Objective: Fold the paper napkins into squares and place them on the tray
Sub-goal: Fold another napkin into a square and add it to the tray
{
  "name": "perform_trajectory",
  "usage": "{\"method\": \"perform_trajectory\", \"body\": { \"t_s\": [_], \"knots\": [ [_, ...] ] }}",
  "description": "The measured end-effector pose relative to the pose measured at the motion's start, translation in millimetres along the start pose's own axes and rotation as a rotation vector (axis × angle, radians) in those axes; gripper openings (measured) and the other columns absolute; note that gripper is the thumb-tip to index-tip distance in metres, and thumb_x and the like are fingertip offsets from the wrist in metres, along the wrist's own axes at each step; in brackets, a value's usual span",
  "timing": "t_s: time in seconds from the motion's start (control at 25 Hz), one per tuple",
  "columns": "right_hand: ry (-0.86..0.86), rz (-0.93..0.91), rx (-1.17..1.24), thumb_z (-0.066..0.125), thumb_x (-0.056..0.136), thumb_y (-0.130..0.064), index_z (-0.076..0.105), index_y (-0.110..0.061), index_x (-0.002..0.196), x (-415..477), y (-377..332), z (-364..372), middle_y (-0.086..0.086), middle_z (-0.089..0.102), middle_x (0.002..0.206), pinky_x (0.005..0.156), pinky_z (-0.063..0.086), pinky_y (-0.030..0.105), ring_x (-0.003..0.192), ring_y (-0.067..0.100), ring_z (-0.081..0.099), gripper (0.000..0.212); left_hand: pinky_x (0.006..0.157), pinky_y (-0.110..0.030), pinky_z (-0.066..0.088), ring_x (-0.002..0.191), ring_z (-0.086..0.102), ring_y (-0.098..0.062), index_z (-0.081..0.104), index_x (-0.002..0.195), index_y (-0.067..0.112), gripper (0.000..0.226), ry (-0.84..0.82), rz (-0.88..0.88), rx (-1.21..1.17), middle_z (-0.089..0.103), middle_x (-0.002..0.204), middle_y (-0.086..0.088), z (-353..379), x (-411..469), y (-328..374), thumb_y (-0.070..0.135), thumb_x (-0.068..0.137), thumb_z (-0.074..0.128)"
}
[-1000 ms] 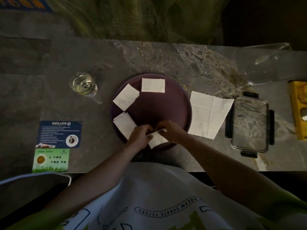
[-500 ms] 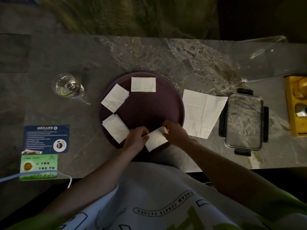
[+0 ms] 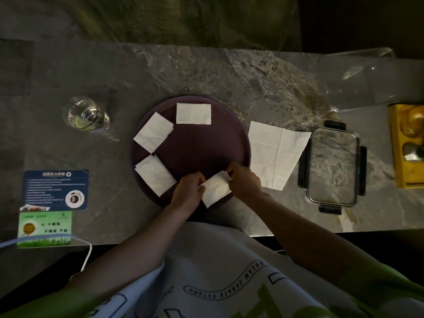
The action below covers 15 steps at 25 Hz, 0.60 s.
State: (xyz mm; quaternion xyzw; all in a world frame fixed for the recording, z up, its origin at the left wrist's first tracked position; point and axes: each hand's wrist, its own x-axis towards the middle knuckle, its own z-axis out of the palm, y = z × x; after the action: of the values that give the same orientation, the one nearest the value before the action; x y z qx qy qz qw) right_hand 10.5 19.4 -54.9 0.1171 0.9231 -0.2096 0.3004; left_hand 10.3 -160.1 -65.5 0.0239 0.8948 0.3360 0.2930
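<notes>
A round dark purple tray [image 3: 202, 145] lies on the marble table. Three folded white napkin squares rest on it: one at the back [image 3: 193, 113], one at the left [image 3: 153, 132], one at the front left [image 3: 155, 174]. A fourth folded napkin [image 3: 216, 188] sits at the tray's front edge. My left hand [image 3: 188, 193] pinches its left edge and my right hand [image 3: 243, 181] pinches its far right corner. An unfolded napkin [image 3: 274, 152] lies flat just right of the tray.
A glass of water [image 3: 88, 117] stands left of the tray. Two printed cards [image 3: 55, 190] lie at the front left. A clear lidded container [image 3: 332, 167] sits right of the unfolded napkin, a yellow box [image 3: 406, 145] at the far right, clear plastic [image 3: 358, 79] behind.
Both hands have spread apart along the folded napkin, and more of it now shows flat at the tray's front edge. The view shifted slightly.
</notes>
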Motion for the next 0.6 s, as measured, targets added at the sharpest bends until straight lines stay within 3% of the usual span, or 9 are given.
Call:
{"method": "perform_trajectory", "body": {
  "t_s": [0.28,0.48,0.6],
  "knots": [
    [0.034,-0.022,0.007,0.048,0.093,-0.012,0.056,-0.02,0.11,-6,3,0,0.007,0.068,0.105,0.077,0.054,0.038,0.091,0.03,0.065,0.02,0.08,-0.037,0.049,0.106,0.054,-0.023,0.054,0.116,0.017,0.029,0.048,-0.02,0.066,0.053,0.116,-0.006,9,-7,-3,0.015,0.089,0.062],
    [0.06,-0.05,0.085,0.053,0.089,-0.009,0.056,-0.018,0.113,-11,8,1,0.006,0.065,0.112,0.078,0.053,0.037,0.097,0.029,0.064,0.026,0.081,-0.034,0.049,0.109,0.053,-0.024,0.052,0.118,0.017,0.035,0.059,-0.033,0.009,0.052,0.118,-0.008,11,-7,-5,0.021,0.087,0.066],
    [0.191,-0.05,0.251,0.059,0.092,-0.025,0.058,-0.018,0.11,-12,15,-4,0.006,0.065,0.106,0.073,0.055,0.037,0.089,0.026,0.064,0.019,0.083,-0.033,0.047,0.112,0.049,-0.024,0.055,0.118,0.018,0.036,0.163,0.009,-0.026,0.052,0.119,-0.008,8,-5,7,0.028,0.085,0.068]
  ]
}}
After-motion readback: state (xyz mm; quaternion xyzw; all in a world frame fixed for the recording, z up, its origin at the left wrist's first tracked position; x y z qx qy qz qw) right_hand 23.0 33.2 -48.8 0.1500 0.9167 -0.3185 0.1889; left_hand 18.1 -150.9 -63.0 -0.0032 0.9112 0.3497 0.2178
